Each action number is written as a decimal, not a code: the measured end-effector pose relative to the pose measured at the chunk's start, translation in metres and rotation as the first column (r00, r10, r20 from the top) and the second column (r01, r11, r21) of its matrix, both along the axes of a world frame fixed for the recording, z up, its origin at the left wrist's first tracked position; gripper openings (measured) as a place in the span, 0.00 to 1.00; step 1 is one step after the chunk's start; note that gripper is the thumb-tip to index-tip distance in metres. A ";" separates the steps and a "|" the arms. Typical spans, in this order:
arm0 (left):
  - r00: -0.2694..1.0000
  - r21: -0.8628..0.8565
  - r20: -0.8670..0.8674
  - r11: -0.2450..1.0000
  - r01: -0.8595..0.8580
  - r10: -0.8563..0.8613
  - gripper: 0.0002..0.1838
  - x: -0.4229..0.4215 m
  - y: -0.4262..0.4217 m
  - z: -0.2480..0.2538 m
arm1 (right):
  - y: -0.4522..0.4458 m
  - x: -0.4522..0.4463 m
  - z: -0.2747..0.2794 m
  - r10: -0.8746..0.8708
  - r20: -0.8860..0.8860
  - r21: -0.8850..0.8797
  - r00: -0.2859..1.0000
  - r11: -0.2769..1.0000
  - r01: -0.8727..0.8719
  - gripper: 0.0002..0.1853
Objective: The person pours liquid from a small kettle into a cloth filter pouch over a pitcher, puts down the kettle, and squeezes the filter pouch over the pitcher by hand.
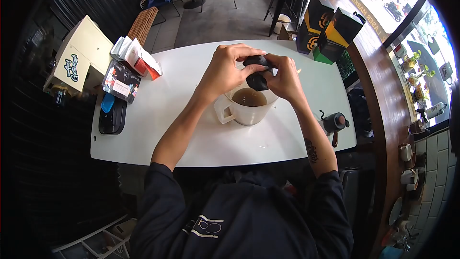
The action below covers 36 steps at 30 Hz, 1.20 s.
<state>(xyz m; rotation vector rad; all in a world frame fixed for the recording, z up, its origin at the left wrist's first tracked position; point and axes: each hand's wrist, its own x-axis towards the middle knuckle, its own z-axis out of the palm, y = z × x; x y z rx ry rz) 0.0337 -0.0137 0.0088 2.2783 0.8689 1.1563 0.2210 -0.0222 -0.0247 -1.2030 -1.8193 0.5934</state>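
Both my hands meet over a translucent white pitcher point(250, 115) on the table. My left hand point(229, 66) and my right hand point(286, 77) are closed around a black rounded object point(258, 82), whose kind I cannot make out. Thumbs press on it from either side, and the fingers hide part of it. Directly below, brownish liquid point(248, 97) fills part of the pitcher, with small light specks on its surface. The pitcher's handle points to the left, and its far rim is covered by my hands.
The white table point(187, 148) carries a dark gooseneck kettle point(334, 123) at right and black-and-yellow boxes point(330, 33) at far right. On the left are packets point(136, 57), a black tray point(112, 120) with a blue item, and a cream cabinet point(79, 52). A wooden counter point(383, 100) runs along the right.
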 end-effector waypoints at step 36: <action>0.995 -0.196 0.083 0.977 0.077 -0.062 0.21 -0.014 0.003 0.000 | -0.019 -0.003 0.006 -0.069 -0.024 0.053 0.997 0.996 0.071 0.10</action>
